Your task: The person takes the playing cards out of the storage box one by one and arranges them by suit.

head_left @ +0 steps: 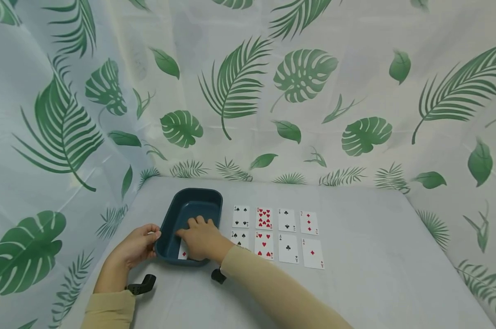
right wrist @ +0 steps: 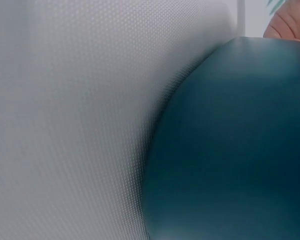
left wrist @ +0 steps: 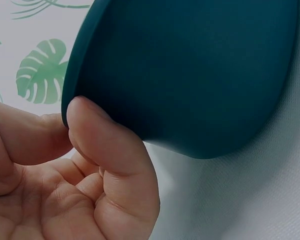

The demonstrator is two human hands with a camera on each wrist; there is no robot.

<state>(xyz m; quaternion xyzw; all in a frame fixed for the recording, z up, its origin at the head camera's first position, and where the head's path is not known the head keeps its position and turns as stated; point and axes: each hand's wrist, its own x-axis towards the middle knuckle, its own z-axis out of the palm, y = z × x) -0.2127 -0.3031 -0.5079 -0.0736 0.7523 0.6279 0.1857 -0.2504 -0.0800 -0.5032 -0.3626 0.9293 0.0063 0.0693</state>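
Observation:
My left hand (head_left: 137, 244) pinches the rim of a dark blue tray (head_left: 170, 237) at its left side. In the left wrist view, the thumb and a finger of the left hand (left wrist: 115, 155) meet at the tray's edge (left wrist: 190, 75). My right hand (head_left: 200, 237) reaches down inside the tray, over a white playing card (head_left: 183, 252) with a red diamond. Its palm side and the contact with the card are hidden. The right wrist view shows mostly the tray's outer wall (right wrist: 230, 140), with part of a hand beyond it.
Two rows of face-up playing cards lie right of the tray, among them a four of spades (head_left: 241, 216), a five of hearts (head_left: 264, 245) and an ace of diamonds (head_left: 313, 253). White table cloth (head_left: 375, 256) spreads beneath. A leaf-patterned curtain (head_left: 248, 151) stands behind.

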